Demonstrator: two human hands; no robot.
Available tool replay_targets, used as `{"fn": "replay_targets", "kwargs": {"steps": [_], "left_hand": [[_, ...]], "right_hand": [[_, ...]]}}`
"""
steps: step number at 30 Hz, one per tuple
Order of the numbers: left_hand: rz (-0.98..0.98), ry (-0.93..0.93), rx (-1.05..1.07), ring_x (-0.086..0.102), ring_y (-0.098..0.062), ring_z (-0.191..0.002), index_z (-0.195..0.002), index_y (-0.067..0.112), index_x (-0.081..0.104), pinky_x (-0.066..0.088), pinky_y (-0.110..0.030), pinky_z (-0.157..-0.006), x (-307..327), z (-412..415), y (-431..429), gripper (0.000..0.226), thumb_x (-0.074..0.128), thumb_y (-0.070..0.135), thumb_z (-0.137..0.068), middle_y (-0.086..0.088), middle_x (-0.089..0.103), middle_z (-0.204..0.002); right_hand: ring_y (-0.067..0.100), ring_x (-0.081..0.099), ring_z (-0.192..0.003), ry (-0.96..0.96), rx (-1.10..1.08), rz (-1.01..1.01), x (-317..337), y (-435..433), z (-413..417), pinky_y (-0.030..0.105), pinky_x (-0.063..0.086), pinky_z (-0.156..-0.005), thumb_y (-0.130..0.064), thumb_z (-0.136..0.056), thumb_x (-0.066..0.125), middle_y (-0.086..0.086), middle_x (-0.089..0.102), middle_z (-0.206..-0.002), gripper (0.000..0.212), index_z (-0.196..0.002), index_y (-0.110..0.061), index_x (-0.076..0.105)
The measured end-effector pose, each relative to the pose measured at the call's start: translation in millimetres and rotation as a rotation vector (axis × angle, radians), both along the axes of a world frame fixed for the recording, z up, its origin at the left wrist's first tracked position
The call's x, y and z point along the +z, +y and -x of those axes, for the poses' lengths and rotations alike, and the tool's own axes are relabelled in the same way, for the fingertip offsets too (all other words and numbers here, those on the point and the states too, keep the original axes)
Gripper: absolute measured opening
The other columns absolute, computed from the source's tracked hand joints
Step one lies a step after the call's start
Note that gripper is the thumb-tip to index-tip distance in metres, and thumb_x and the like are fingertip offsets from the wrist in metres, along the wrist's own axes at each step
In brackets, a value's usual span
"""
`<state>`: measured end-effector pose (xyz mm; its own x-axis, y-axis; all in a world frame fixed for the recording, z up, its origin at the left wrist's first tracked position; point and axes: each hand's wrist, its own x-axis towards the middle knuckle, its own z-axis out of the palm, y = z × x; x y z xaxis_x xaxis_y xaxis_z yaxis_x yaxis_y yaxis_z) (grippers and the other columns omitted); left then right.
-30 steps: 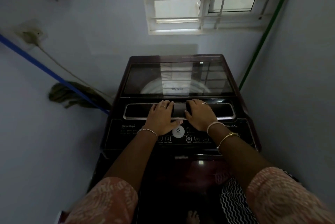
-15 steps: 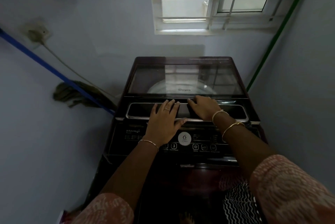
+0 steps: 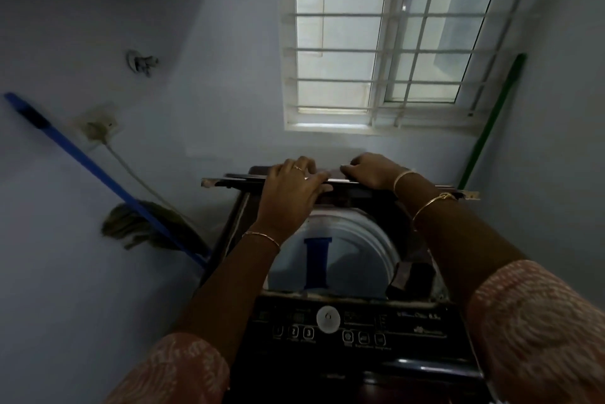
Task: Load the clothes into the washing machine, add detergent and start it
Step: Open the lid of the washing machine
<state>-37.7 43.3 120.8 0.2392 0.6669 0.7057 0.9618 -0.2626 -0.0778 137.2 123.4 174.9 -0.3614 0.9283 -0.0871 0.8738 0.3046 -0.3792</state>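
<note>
Dark maroon and glossy, the top-loading washing machine is standing against the pale blue wall under a white barred window. Its dark hinged lid is standing raised, with the long front edge running level across the view. The left hand is gripping that edge near the middle, fingers laid over the top and thumb reaching along the underside. The right hand is holding the same edge just beside it, fingers curled over the rim. Both wrists are wearing thin gold bangles, and both arms are showing pink patterned sleeves.

Below the lid the round pale drum is lying open, with a dark blue vertical strip showing inside it. The black control panel with its white round dial is sitting nearest the person.

A blue-handled mop is leaning on the wall at left, near a wall socket with a pale cord. A green pole is leaning in the right corner.
</note>
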Motion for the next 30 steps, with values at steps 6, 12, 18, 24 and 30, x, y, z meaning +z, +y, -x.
{"fn": "replay_targets", "kwargs": {"steps": [6, 12, 18, 24, 30], "left_hand": [[-0.097, -0.199, 0.067, 0.059, -0.021, -0.082, -0.091, 0.021, 0.075, 0.045, -0.032, -0.068, 42, -9, 32, 0.019, 0.067, 0.038, -0.085, 0.001, 0.064, -0.093], [-0.120, -0.151, 0.197, 0.060, -0.020, -0.071, -0.074, 0.019, 0.067, 0.043, -0.029, -0.055, 84, -23, 80, 0.016, 0.067, 0.030, -0.086, 0.003, 0.063, -0.076], [-0.099, -0.124, 0.264, 0.062, -0.022, -0.062, -0.067, 0.013, 0.066, 0.038, -0.023, -0.046, 101, -31, 116, 0.016, 0.073, 0.018, -0.081, -0.002, 0.062, -0.072], [-0.061, -0.050, 0.214, 0.062, -0.023, -0.104, -0.126, 0.007, 0.058, 0.053, -0.030, -0.073, 97, -27, 137, 0.041, 0.057, 0.027, -0.090, -0.010, 0.061, -0.116], [0.105, -0.114, 0.178, 0.044, -0.026, -0.129, -0.143, 0.007, 0.038, 0.045, -0.037, -0.102, 107, -21, 175, 0.062, 0.057, 0.029, -0.088, -0.012, 0.043, -0.139]], "right_hand": [[0.029, 0.060, -0.082, 0.085, 0.037, -0.629, 28, 18, -1, 0.031, 0.039, -0.064, -0.037, -0.096, 0.042, 0.009, 0.065, -0.084, 0.032, -0.073, -0.017, 0.052], [0.029, 0.058, -0.081, 0.001, 0.084, -1.049, 33, 42, -8, 0.036, 0.042, -0.068, -0.030, -0.096, 0.042, 0.008, 0.063, -0.090, 0.027, -0.094, -0.012, 0.061], [0.030, 0.051, -0.121, -0.090, 0.059, -1.035, 18, 68, -13, 0.046, 0.035, -0.107, -0.031, -0.092, 0.047, 0.013, 0.053, -0.131, 0.057, -0.143, -0.008, 0.039], [0.028, 0.015, -0.148, -0.058, -0.016, -0.926, 17, 97, 3, 0.050, 0.009, -0.119, -0.033, -0.091, 0.050, 0.012, 0.021, -0.158, 0.074, -0.152, -0.010, 0.016], [0.028, -0.001, -0.150, -0.142, -0.039, -0.836, 28, 132, 12, 0.049, 0.002, -0.118, -0.031, -0.084, 0.062, 0.011, 0.003, -0.162, 0.095, -0.154, -0.011, 0.002]]}}
